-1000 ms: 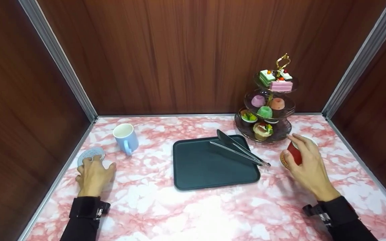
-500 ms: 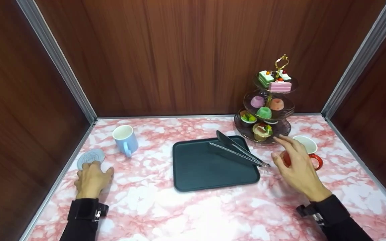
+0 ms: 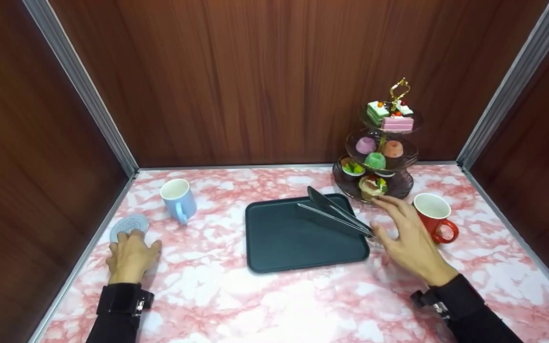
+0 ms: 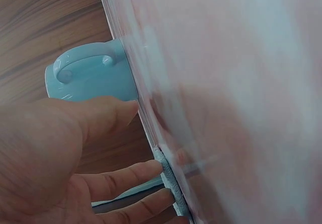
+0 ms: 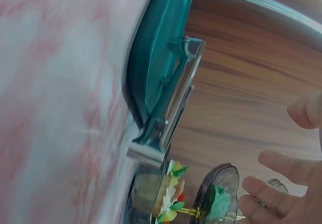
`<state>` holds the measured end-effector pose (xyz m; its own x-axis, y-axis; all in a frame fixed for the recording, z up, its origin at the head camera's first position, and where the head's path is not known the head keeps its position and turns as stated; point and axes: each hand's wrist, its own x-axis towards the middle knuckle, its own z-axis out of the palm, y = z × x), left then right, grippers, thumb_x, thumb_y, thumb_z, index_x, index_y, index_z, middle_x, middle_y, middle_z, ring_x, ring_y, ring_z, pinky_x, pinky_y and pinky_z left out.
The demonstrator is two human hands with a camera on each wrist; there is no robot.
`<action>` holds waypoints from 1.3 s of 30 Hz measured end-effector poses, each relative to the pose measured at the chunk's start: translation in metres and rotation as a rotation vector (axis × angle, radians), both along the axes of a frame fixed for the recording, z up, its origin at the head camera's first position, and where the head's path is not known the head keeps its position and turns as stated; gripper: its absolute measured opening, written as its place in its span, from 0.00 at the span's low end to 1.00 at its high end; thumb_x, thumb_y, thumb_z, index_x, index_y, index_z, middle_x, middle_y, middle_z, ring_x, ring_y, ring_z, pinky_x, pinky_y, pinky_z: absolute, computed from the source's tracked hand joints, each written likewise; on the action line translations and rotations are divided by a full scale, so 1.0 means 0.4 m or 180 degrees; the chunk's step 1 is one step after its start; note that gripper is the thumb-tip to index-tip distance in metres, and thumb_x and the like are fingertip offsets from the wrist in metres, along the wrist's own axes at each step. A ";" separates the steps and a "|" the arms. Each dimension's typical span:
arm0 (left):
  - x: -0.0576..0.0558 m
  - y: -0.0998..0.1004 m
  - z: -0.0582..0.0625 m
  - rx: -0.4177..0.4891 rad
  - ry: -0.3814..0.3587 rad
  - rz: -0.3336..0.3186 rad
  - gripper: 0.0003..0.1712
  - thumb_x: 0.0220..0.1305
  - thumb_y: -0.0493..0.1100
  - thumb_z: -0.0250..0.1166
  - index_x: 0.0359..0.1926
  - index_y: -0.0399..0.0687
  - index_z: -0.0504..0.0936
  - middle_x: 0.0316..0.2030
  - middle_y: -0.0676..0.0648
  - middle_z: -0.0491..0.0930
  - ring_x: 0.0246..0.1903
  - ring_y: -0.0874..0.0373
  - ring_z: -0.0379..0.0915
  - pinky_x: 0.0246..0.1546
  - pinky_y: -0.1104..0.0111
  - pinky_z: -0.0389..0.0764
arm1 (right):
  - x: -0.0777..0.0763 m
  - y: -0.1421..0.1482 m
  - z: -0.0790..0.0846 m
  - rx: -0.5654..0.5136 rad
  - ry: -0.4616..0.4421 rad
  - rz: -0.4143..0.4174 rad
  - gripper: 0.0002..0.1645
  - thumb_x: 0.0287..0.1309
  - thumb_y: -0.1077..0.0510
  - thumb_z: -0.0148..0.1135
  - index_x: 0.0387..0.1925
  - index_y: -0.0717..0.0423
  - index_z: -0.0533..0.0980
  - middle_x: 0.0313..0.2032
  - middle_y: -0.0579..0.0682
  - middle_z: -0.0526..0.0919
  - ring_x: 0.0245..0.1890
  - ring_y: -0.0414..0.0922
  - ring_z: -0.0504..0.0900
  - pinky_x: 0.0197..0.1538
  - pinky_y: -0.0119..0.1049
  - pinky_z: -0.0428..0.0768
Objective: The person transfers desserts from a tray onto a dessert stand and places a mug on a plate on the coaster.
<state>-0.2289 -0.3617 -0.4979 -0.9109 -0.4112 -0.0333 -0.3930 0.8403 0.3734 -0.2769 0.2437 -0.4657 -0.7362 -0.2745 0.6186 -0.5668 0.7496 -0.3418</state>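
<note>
My left hand lies low at the left, its fingertips at the near edge of a round grey-blue coaster. The left wrist view shows those fingers fairly straight against the coaster's rim, the thumb apart. Between a pair of tongs and a red mug, my right hand hovers with loosely spread fingers and holds nothing. The tongs lie across the right side of a dark rectangular tray, handle end just beyond its rim, close by the right thumb. Part of the mug is hidden behind that hand.
A light blue mug stands behind the coaster. At the back right rises a three-tier stand with layered cakes, small round sweets and tarts. Wooden panels in metal framing enclose the pink marbled table.
The right hand has moved left from the red mug to beside the tongs' handle end, uncovering the mug and its handle. My left hand has stayed nearly still at the coaster.
</note>
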 end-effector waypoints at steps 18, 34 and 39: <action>0.026 0.042 0.018 -0.0153 0.0213 -0.0098 0.30 0.57 0.61 0.57 0.50 0.44 0.76 0.49 0.34 0.71 0.49 0.30 0.61 0.42 0.36 0.60 | 0.010 -0.072 -0.015 0.0213 -0.0144 0.0256 0.30 0.55 0.47 0.58 0.61 0.32 0.65 0.63 0.38 0.65 0.63 0.43 0.65 0.60 0.46 0.65; 0.034 0.093 0.015 -0.0049 0.0623 -0.0419 0.05 0.50 0.48 0.64 0.27 0.54 0.82 0.37 0.43 0.73 0.36 0.48 0.71 0.29 0.62 0.70 | 0.025 -0.136 -0.022 0.0317 -0.0232 0.0486 0.31 0.55 0.51 0.57 0.61 0.31 0.65 0.64 0.37 0.63 0.65 0.41 0.61 0.62 0.43 0.64; 0.034 0.115 0.018 -0.0047 0.0633 -0.0505 0.02 0.45 0.44 0.66 0.21 0.56 0.80 0.33 0.46 0.77 0.31 0.51 0.71 0.21 0.65 0.67 | 0.030 -0.152 -0.025 0.0355 -0.0257 0.0522 0.31 0.54 0.50 0.57 0.61 0.30 0.64 0.64 0.37 0.63 0.64 0.40 0.61 0.62 0.43 0.65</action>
